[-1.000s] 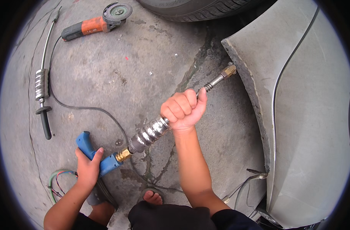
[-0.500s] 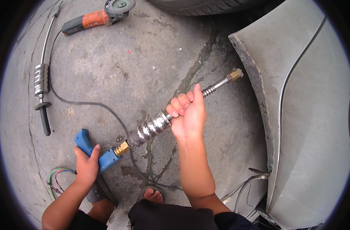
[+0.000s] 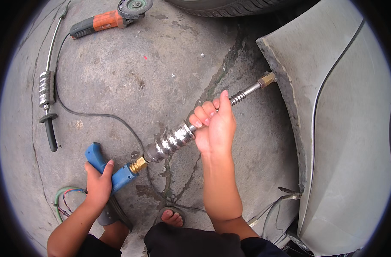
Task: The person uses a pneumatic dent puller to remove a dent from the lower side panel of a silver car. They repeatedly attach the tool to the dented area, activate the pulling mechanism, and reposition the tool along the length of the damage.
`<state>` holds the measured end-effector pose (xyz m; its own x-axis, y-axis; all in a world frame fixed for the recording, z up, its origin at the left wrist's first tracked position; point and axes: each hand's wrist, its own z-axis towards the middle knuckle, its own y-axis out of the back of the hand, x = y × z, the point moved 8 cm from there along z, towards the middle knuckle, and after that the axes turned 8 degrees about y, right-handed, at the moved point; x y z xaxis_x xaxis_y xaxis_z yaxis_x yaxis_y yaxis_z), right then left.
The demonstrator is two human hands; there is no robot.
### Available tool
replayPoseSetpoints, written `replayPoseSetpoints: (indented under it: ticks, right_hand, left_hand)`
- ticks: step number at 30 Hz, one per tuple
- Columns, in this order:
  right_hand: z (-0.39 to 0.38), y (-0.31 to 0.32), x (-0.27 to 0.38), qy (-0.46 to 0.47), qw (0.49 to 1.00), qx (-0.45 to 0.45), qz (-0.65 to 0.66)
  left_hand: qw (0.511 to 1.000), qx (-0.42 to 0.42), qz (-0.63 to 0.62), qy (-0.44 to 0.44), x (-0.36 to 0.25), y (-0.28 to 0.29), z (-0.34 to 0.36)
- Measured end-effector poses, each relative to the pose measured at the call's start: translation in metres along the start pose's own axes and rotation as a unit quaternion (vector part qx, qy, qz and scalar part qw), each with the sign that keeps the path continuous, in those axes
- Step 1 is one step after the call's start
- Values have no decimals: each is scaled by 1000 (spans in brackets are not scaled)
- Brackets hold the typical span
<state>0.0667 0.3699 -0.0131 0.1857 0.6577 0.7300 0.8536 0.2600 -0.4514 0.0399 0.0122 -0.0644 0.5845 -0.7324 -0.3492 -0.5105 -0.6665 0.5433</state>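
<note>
A slide hammer dent puller [image 3: 170, 143] slants from lower left to upper right across my front, with a blue pistol-style handle [image 3: 122, 179] and a ribbed steel weight. My left hand [image 3: 98, 185] is wrapped round the blue handle. Ahead of the weight, my right hand [image 3: 216, 124] is closed round the steel rod, its thumb lying along it. A spring and a brass-coloured tip [image 3: 267, 80] show beyond that hand. The tip is at the rough edge of a grey car body panel [image 3: 345, 128]; whether it touches, I cannot tell.
A second slide hammer [image 3: 46, 90] lies on the concrete floor at far left. An orange and black angle grinder [image 3: 104, 21] lies at the top, its cord curving toward my feet. A tyre [image 3: 229, 7] is at the back. Cables [image 3: 274, 207] hang near the panel's lower end.
Both hands and the dent puller have shifted slightly right and up. The brass tip has come closer to the panel's edge.
</note>
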Motion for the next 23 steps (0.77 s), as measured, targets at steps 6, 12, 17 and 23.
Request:
replayPoseSetpoints:
  ticks: [6,12,17,23]
  right_hand:
    - [-3,-3,-9,13,998,54,-13]
    - [6,-1,-19,-33,998,62,-3]
    - [-8,2,-28,-35,999,29,3]
    - [-16,8,-33,4,997,74,-18]
  left_hand:
    - [997,45,-32,47,-11,-2,-6]
    - [999,28,-43,16,-12,-1,-4]
    - [999,9,2,44,-1,-6,-8]
    - [998,21,-48,35,4,-10,-8]
